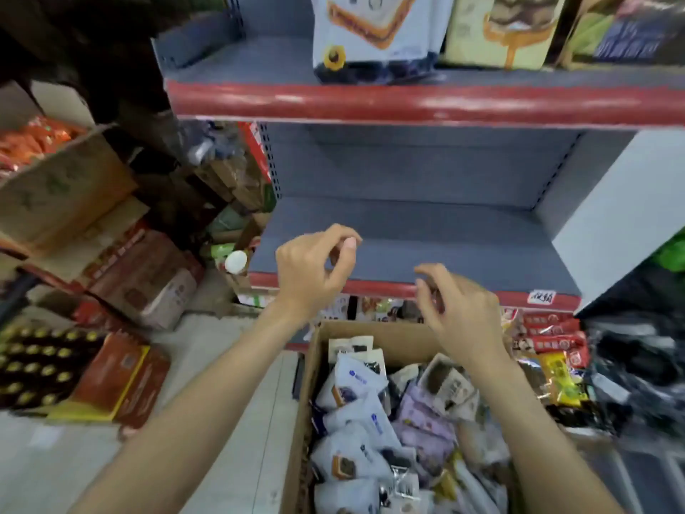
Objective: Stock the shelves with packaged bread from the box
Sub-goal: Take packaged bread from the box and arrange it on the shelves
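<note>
An open cardboard box (pixel 318 350) stands on the floor below the shelves, filled with several white, blue and lilac bread packets (pixel 356 413). Both hands hover above its far end, in front of the bare grey middle shelf (pixel 426 231). My left hand (pixel 315 268) has loosely curled fingers and holds nothing. My right hand (pixel 459 309) also hangs loosely curled and empty over the box. On the upper shelf (pixel 259 64) stands a white bread bag (pixel 374 35) beside other bags.
The shelves have red front edges (pixel 407 105). Cardboard boxes (pixel 63 187) of goods, a bottle crate (pixel 37 365) and red cartons (pixel 122 380) crowd the floor on the left. Snack packets (pixel 552 339) and a dark bag (pixel 637 365) lie to the right.
</note>
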{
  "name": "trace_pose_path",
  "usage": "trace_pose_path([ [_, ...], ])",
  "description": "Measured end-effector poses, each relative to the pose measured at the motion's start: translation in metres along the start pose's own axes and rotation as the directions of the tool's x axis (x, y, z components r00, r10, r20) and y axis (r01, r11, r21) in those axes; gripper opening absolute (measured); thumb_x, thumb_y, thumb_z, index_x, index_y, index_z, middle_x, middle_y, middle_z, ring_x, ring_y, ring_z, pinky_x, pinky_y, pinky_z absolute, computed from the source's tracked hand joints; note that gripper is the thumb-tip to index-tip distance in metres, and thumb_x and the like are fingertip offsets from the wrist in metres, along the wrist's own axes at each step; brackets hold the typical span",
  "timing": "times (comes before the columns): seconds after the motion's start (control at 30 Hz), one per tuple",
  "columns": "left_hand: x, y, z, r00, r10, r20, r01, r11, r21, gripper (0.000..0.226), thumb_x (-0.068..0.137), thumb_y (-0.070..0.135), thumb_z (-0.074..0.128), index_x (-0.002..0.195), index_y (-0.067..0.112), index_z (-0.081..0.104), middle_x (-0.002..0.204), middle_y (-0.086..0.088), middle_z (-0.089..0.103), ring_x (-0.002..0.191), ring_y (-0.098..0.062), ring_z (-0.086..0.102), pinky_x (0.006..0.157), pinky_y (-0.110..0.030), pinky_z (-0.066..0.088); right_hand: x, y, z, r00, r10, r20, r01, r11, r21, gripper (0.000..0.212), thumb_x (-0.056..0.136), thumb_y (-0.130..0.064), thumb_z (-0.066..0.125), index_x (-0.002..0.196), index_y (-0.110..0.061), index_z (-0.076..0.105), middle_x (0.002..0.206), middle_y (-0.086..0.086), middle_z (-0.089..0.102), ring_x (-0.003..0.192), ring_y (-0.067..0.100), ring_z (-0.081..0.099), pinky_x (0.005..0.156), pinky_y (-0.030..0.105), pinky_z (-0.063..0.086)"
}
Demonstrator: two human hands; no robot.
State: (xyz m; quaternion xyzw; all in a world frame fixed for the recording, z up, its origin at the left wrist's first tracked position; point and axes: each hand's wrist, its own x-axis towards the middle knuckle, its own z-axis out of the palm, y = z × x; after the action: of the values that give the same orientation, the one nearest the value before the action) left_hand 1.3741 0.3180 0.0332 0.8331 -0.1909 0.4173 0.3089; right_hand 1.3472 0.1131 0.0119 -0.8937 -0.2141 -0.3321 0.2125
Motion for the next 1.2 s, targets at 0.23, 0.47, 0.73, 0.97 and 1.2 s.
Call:
trace_pose_path([
  [0.23,-0.168,-0.034,0.015,0.507,-0.555,0.659,0.502,0.812,0.298,0.026,0.086,0.034,0.051,0.106,0.025,0.064,0.097,0.009,0.070,0.086,-0.017,0.066,0.076,-0.034,0.053,-0.113,0.031,0.058,0.493,0.207,0.845,-0.145,0.977,-0.155,0.026,0.095,-0.025,0.042,0.118,-0.023,0.052,0.104,0.006,0.066,0.093,0.028,0.064,0.067,0.034,0.048],
  [0.47,-0.306,-0.023,0.041,0.172,-0.659,0.732,0.536,0.686,0.492,0.039,0.088,0.020,0.056,0.126,0.020,0.053,0.128,-0.003,0.052,0.113,-0.025,0.054,0.086,-0.035,0.048,-0.215,0.044,0.119,0.309,0.211,0.927,-0.373,0.924,-0.086,0.031,0.090,-0.023,0.052,0.121,-0.022,0.055,0.118,0.006,0.062,0.106,0.026,0.059,0.081,0.033,0.045],
  [0.73,-0.382,-0.028,0.088,0.081,-0.748,0.659,0.613,0.558,0.559,0.069,0.087,0.017,0.058,0.146,0.011,0.024,0.146,-0.012,0.029,0.135,-0.028,0.030,0.108,-0.037,0.033,-0.280,0.059,0.194,0.292,0.333,0.897,-0.563,0.818,-0.120,0.042,0.086,-0.016,0.058,0.127,-0.013,0.049,0.125,0.015,0.053,0.117,0.035,0.047,0.094,0.043,0.043],
  [0.97,-0.390,-0.047,0.116,0.171,-0.719,0.674,0.558,0.634,0.535,0.060,0.086,0.031,0.062,0.140,0.018,0.038,0.148,-0.005,0.030,0.135,-0.026,0.027,0.108,-0.041,0.030,-0.273,0.075,0.257,0.224,0.427,0.876,-0.636,0.745,-0.201,0.045,0.090,-0.029,0.057,0.126,-0.007,0.041,0.121,0.014,0.061,0.112,0.034,0.055,0.087,0.037,0.044],
  [1.2,-0.393,-0.049,0.120,0.194,-0.714,0.673,0.605,0.627,0.491,0.049,0.087,0.034,0.063,0.130,0.016,0.048,0.148,-0.006,0.029,0.136,-0.026,0.027,0.109,-0.042,0.031,-0.273,0.077,0.272,0.432,0.427,0.794,-0.646,0.761,-0.057,0.012,0.086,-0.021,0.061,0.090,-0.011,0.066,0.093,0.008,0.068,0.099,0.033,0.054,0.081,0.033,0.041],
])
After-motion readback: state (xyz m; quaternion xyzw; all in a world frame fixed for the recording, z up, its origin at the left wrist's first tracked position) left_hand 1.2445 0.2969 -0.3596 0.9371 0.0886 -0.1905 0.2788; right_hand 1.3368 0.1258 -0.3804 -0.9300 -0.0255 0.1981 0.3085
